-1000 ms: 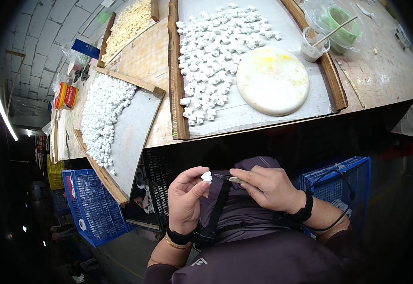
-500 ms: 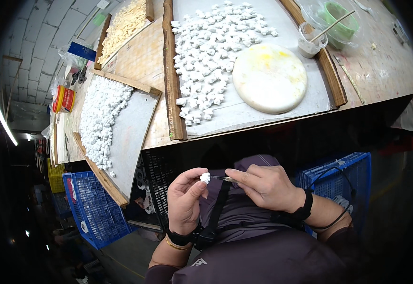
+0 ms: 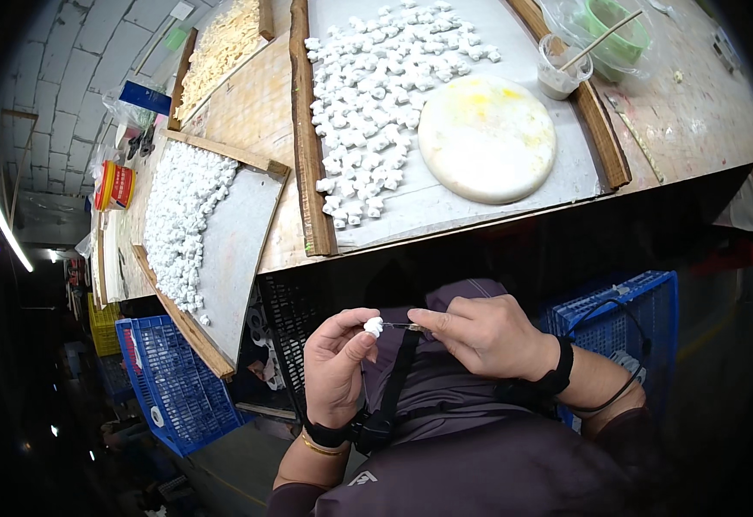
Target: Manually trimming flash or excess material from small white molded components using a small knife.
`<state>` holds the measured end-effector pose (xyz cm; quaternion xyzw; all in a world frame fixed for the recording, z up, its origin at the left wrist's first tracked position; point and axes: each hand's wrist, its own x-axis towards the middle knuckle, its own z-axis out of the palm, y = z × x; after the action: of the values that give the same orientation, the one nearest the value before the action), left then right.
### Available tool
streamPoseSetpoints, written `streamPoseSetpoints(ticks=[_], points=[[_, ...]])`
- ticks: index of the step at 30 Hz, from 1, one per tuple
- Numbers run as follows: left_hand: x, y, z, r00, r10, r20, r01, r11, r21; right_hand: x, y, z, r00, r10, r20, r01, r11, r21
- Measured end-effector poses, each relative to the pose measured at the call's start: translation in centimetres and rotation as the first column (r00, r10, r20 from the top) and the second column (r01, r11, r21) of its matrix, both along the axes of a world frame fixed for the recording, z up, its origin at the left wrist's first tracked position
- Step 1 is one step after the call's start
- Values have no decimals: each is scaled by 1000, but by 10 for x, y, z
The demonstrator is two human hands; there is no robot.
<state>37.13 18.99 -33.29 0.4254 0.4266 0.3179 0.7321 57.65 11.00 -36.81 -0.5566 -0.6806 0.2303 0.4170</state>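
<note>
Between the thumb and index finger of my left hand [image 3: 335, 366] is a small white lumpy piece [image 3: 374, 327], held over my lap. My right hand [image 3: 482, 338] pinches a thin, pointed metal tool [image 3: 400, 325], whose tip reaches to the white piece; whether it enters the piece I cannot make out. Many similar white pieces [image 3: 376, 103] lie spread on a paper-lined board on the table. Beside them sits a round cream-white disc [image 3: 488, 140] with yellow smears.
A second wood-edged tray [image 3: 237, 233] at the left holds heaped white pieces. Cream-coloured bits fill another tray [image 3: 221, 53] behind it. A plastic cup [image 3: 560, 79] with a stick and a green bowl [image 3: 616, 39] stand far right. Blue crates [image 3: 178, 379] flank my lap below the table.
The view has shifted very slightly. Both hands keep nearly the same pose, with the tool's tip still at the white piece.
</note>
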Motion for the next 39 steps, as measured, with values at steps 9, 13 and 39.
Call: streamPoseSetpoints(ticks=[9, 13, 39], points=[[-4, 3, -3, 998, -62, -30, 62, 998, 9, 10, 7, -6, 952, 150, -267, -174, 982, -68], [-11, 1, -5, 999, -23, 46, 26, 997, -70, 13, 3, -7, 937, 121, -329, -164, 981, -105], [-6, -1, -7, 999, -39, -4, 39, 999, -3, 5, 4, 0, 995, 89, -50, -88, 996, 6]])
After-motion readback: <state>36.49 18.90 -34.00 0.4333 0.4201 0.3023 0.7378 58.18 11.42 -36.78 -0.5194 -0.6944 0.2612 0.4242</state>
